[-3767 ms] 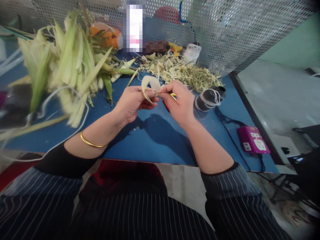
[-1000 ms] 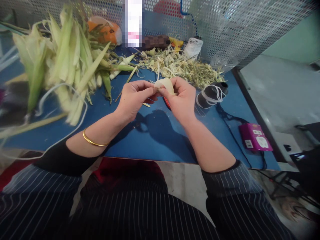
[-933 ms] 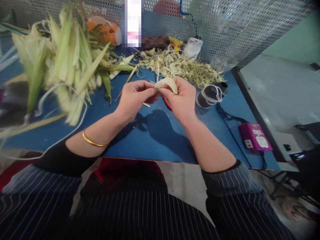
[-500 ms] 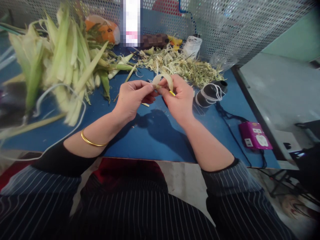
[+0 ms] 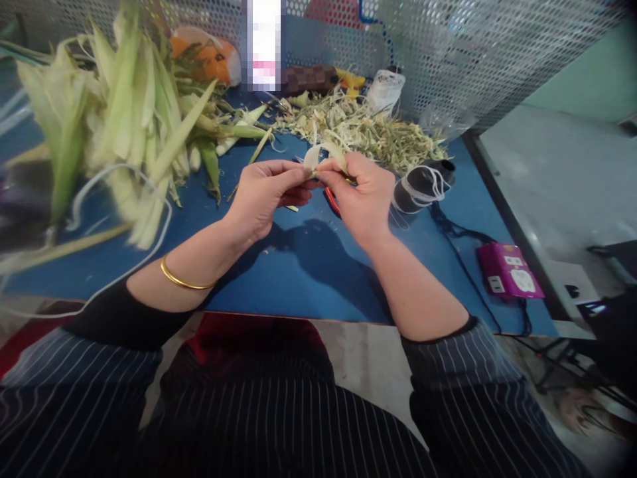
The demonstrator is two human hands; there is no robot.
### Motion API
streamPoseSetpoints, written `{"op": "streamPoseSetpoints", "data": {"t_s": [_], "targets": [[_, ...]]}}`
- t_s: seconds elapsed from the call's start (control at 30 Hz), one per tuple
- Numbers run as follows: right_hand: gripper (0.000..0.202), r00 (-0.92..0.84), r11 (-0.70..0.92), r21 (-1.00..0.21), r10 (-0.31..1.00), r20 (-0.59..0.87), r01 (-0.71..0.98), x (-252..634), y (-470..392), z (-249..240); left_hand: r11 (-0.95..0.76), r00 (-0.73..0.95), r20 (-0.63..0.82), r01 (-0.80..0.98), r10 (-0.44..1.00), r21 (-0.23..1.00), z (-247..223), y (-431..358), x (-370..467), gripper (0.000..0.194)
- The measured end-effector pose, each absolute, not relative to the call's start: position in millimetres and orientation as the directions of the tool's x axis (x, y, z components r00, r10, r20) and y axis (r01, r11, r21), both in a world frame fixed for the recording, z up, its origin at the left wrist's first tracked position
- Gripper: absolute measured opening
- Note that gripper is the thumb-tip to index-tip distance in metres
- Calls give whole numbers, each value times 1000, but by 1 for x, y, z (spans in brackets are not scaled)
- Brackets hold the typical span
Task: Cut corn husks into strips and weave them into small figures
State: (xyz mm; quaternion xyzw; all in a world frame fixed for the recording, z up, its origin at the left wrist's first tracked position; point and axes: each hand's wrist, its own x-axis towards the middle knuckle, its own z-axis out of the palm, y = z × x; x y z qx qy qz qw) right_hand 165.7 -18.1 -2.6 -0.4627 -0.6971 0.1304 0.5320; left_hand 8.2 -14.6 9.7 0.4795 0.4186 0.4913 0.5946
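Observation:
Both hands meet over the blue table, fingertips almost touching. My left hand [image 5: 266, 196] pinches one side of a pale husk strip [image 5: 312, 157] between thumb and fingers. On its other side, my right hand [image 5: 365, 196] grips the same strip, which arches up above the fingertips. A red-handled tool [image 5: 331, 201] shows just under my right hand; whether the hand touches it I cannot tell. Beyond the hands lies a heap of shredded husk pieces [image 5: 358, 129]. To the left, large green-white corn husks [image 5: 134, 106] are piled up.
A black spool wound with white cord [image 5: 418, 188] stands right of my right hand. Further right is a purple packet [image 5: 508, 271] on the blue table [image 5: 298, 292]. Behind are an orange packet [image 5: 226, 63], a white bag [image 5: 385, 91] and a perforated metal screen [image 5: 428, 40].
My right hand has shifted slightly right, and the husk strip's arch has changed shape. More of the red handle shows beneath that hand. My left hand has barely moved.

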Motion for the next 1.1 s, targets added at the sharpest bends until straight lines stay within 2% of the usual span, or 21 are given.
{"op": "streamPoseSetpoints", "data": {"t_s": [0.33,0.5,0.73,0.9,1.1], "targets": [[26,13,465,-827,870,493,315,167,-12,-10,2,164,25,-161,986,987,10,-16,10,11],[30,20,402,-894,910,414,198,166,-9,-9,-24,172,48,-137,984,990,9,-15,10,16],[26,36,336,-942,941,336,-14,176,-4,-1,58,206,-18,-192,978,980,8,-13,9,18],[30,-91,195,-968,973,211,-159,176,-4,-4,133,229,-87,-193,970,972,10,-15,10,19],[31,-153,123,-961,974,164,-248,171,-5,-9,179,271,-125,-187,954,966,10,-14,7,18]]}}
